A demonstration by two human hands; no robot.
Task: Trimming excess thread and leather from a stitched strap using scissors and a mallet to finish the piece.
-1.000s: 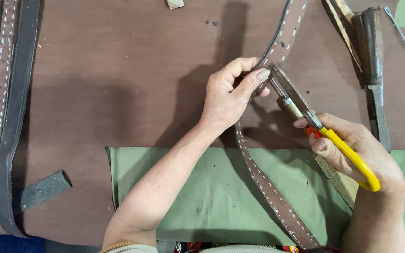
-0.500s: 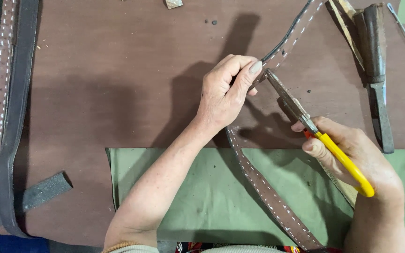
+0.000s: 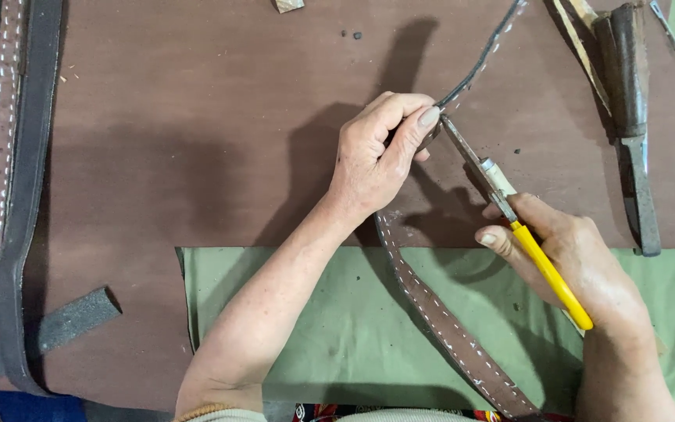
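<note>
Both forearms are bare, with no sleeves showing up to the near edge of the view. The left hand (image 3: 373, 160) and right hand (image 3: 576, 262) wear no gloves, rings or watch. The fingernails are short and unpainted. A thin woven band edges the left arm near the elbow.

- Left of the left hand (image 3: 373, 160), the brown board (image 3: 197, 141) lies open up to the belts (image 3: 1, 195) stacked along the left edge.
- A grey foam block (image 3: 68, 320) sits at lower left, well apart from both hands.
- The strap (image 3: 447, 328) crosses the green cloth (image 3: 337, 328) diagonally between the forearms.
- The pliers (image 3: 509, 219) in the right hand (image 3: 580, 266) fill the gap between the hands.
- Upper right is crowded by a dark knife (image 3: 634, 133) and thin tools.
</note>
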